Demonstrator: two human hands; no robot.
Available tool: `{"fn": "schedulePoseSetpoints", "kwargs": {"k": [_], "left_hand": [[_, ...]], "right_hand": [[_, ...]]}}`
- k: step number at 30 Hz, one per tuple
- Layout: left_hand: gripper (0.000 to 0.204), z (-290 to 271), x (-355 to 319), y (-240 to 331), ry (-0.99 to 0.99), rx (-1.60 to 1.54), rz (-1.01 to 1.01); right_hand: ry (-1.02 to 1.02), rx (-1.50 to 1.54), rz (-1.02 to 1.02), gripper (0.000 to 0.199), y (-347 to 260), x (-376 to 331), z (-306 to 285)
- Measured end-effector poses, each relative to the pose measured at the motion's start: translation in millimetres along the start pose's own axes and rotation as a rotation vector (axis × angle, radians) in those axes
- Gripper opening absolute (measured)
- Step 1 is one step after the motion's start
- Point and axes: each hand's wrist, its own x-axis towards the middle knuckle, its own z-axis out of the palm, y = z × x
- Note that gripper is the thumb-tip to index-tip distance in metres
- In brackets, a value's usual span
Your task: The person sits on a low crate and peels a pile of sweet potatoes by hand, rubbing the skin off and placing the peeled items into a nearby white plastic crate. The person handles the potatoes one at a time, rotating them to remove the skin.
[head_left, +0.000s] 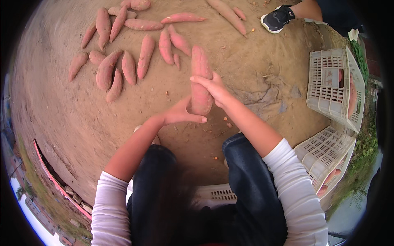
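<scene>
A large pinkish-red sweet potato (201, 96) is held up in front of me between both hands, its long side pointing away from me. My right hand (213, 87) wraps its middle from the right, with the thumb across the top. Cupped around the near end is my left hand (182, 110), thumb stretched along below it and fingers mostly hidden behind. Beyond, on the ground, lie several more sweet potatoes, the closest being a slim one (179, 40), a tiny one (177, 61) and a plump one (166, 46).
Bare brown soil (164, 88) spreads ahead. To the right stand two pale plastic crates (328, 82) with sweet potatoes inside; another crate (219, 192) shows beneath me. Another person's dark shoe (278, 19) rests at the upper right. A grey crumpled sheet (262, 92) lies right of my hands.
</scene>
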Motion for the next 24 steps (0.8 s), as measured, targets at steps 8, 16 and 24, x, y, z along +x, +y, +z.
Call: {"fn": "schedulePoseSetpoints", "kwargs": {"k": [8, 16, 24], "left_hand": [[0.095, -49, -48, 67, 0.615, 0.839, 0.177], [0.073, -5, -14, 76, 0.413, 0.908, -0.281], [0.046, 26, -1, -19, 0.274, 0.542, -0.266]], "right_hand": [[0.006, -1.128, -0.852, 0.054, -53, -4, -41], [-0.193, -1.259, -1.000, 0.038, -13, -15, -6], [-0.415, -1.420, -0.919, 0.044, 50, -15, -41]]}}
